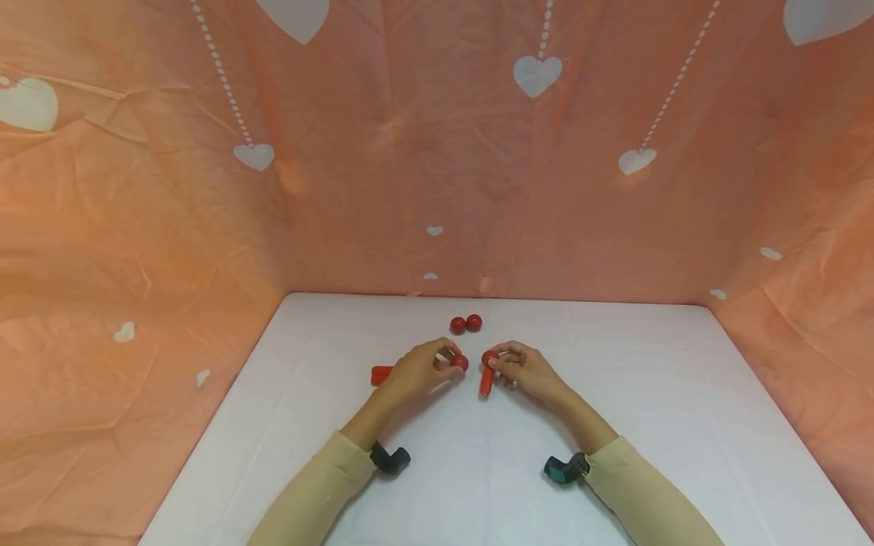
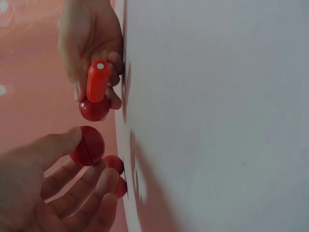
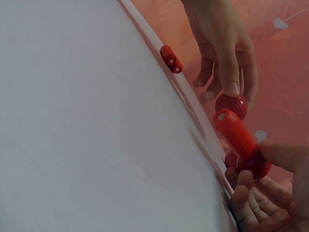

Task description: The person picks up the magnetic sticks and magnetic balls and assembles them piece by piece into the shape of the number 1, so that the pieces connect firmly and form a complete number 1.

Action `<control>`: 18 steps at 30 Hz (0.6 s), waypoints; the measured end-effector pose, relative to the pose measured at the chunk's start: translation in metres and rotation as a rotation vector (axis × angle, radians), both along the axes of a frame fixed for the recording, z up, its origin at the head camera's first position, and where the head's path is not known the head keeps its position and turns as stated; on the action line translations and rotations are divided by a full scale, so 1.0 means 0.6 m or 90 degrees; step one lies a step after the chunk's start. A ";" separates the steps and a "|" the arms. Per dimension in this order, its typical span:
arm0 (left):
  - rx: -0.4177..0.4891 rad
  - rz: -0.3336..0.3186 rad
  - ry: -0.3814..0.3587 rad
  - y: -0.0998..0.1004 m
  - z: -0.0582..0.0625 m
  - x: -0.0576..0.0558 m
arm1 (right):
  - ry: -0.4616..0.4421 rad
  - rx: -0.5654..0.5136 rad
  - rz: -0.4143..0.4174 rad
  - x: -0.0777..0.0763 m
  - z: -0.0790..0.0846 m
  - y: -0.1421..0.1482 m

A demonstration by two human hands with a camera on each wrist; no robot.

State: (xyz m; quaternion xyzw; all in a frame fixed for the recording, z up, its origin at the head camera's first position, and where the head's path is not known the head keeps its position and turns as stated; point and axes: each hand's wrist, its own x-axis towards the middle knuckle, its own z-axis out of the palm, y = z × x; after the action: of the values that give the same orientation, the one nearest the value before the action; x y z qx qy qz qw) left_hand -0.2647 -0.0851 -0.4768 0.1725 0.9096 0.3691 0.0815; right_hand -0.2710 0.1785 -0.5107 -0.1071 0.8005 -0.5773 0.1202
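Observation:
My left hand (image 1: 418,370) pinches a red ball (image 2: 89,146) between thumb and fingers, a thin seam showing around it. Facing it, my right hand (image 1: 529,369) grips a second red ball (image 2: 94,110) with a red rod (image 3: 235,135) joined to it. In the head view this rod points down toward the near side, and a small pale dot marks its free end. The two balls are held close together, with a narrow gap between them in the head view.
Two more red balls (image 1: 466,324) sit side by side on the white table (image 1: 587,485), beyond the hands. Red rods (image 3: 171,59) lie together left of the left hand, partly covered by it in the head view. An orange cloth (image 1: 437,167) with pale hearts stands behind and at both sides.

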 end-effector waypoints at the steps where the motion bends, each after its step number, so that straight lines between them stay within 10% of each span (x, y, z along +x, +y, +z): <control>1: 0.002 -0.003 -0.006 0.000 0.000 0.002 | 0.002 0.000 0.001 0.000 0.000 0.000; 18: 0.016 -0.083 -0.028 0.002 0.000 0.021 | -0.012 -0.012 -0.001 0.001 -0.002 0.002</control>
State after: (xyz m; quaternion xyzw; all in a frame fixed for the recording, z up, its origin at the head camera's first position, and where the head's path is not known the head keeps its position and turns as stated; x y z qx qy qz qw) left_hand -0.2524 -0.0841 -0.4768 0.2246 0.8895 0.3783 0.1232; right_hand -0.2707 0.1799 -0.5121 -0.1024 0.7941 -0.5857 0.1261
